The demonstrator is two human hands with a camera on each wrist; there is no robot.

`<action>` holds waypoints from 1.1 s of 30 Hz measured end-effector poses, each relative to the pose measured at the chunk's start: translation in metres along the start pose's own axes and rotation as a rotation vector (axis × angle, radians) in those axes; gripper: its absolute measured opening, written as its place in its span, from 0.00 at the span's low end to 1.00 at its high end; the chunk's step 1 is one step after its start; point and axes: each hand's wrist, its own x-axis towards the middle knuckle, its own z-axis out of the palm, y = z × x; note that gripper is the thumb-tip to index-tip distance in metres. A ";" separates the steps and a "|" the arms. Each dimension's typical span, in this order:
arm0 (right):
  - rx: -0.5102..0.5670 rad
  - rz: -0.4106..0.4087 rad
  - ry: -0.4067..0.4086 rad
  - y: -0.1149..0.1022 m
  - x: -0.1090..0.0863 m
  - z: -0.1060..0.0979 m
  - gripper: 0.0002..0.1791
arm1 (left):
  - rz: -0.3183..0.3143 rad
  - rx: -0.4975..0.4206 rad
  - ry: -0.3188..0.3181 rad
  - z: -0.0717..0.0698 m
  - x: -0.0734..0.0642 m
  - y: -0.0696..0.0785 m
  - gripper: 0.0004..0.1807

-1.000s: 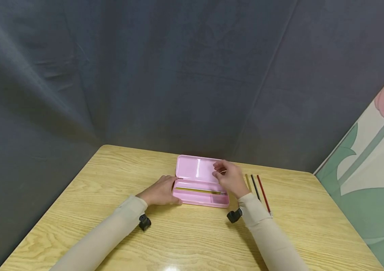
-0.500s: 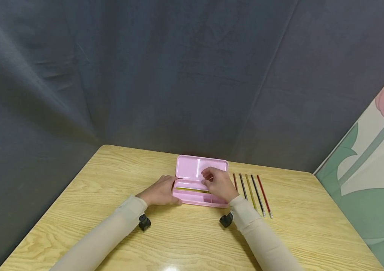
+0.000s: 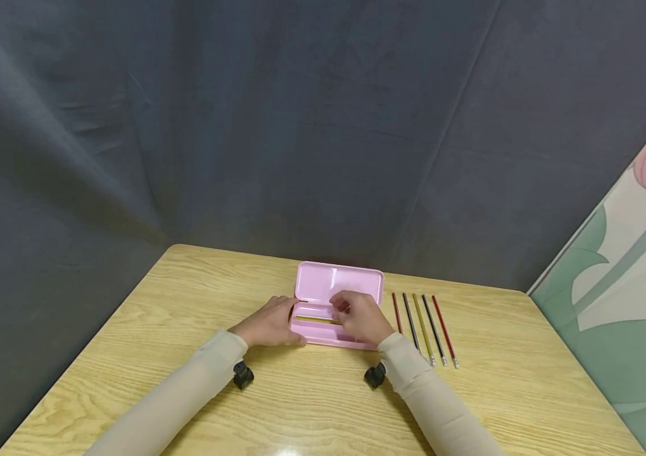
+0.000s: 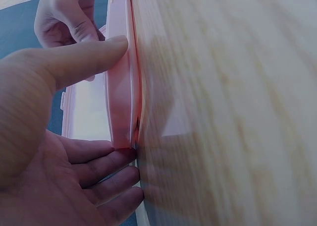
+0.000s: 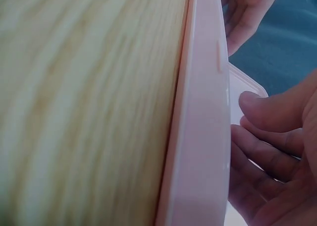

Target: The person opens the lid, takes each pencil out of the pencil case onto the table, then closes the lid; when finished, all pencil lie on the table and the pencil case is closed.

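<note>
A pink pencil case [image 3: 314, 332] lies on the table with its lid [image 3: 323, 278] raised at the back. Inside it, a yellow pencil [image 3: 314, 319] runs lengthwise; its right part is hidden behind my right hand. My left hand [image 3: 270, 321] holds the left end of the case. In the left wrist view, the left thumb [image 4: 94, 60] lies along the front wall and the fingers touch the end. Over the middle of the case is my right hand [image 3: 360, 316], fingers loosely bent. The right wrist view shows its thumb [image 5: 272, 109] apart from the fingers, with nothing visible between them.
To the right of the case, several pencils lie side by side, among them a red pencil [image 3: 444, 329] and a yellow pencil [image 3: 422, 326]. A dark curtain [image 3: 300, 158] hangs behind the wooden table [image 3: 311, 405].
My right hand has moved left from the case's right end to its middle, uncovering more of the pencils on the table. My left hand has stayed in place.
</note>
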 end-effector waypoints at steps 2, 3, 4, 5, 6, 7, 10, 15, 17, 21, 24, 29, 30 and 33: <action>0.004 0.003 -0.015 -0.001 0.000 0.000 0.10 | -0.002 0.002 0.001 0.000 0.000 0.000 0.48; 0.003 0.005 -0.025 -0.001 0.000 0.001 0.10 | -0.002 0.003 0.001 -0.001 0.000 -0.001 0.48; -0.001 0.009 -0.037 -0.001 0.000 0.001 0.10 | -0.002 0.003 0.000 -0.001 0.000 -0.001 0.48; -0.003 0.011 -0.048 0.000 0.001 0.001 0.09 | -0.003 0.002 -0.001 -0.001 -0.001 -0.001 0.48; -0.008 0.011 -0.058 0.000 0.001 0.002 0.09 | -0.003 0.002 0.000 -0.001 -0.001 -0.001 0.48; -0.012 0.010 -0.065 0.000 0.001 0.002 0.09 | -0.003 0.002 0.001 -0.001 -0.001 -0.001 0.48; -0.025 0.021 -0.085 0.000 0.002 0.003 0.09 | -0.001 -0.004 0.002 -0.002 -0.001 0.000 0.47; -0.028 0.043 -0.110 0.001 0.001 0.004 0.09 | 0.001 -0.014 0.003 -0.002 -0.002 0.002 0.47; -0.028 0.041 -0.114 0.001 0.000 0.004 0.09 | -0.001 -0.016 0.001 -0.002 -0.003 0.002 0.47; -0.024 0.039 -0.122 0.001 0.000 0.003 0.08 | 0.000 -0.010 -0.001 -0.002 -0.002 0.002 0.47; -0.020 0.044 -0.126 0.001 0.001 0.003 0.08 | 0.007 0.000 0.002 -0.002 0.000 0.001 0.47; -0.020 0.059 -0.140 0.000 0.001 0.002 0.07 | 0.013 0.004 0.004 -0.002 0.001 0.001 0.46; -0.019 0.064 -0.145 0.000 0.001 0.002 0.08 | 0.014 0.006 0.005 -0.002 0.000 0.001 0.45; -0.012 0.087 -0.168 -0.001 0.001 0.002 0.09 | 0.018 0.005 0.005 -0.003 0.000 0.001 0.45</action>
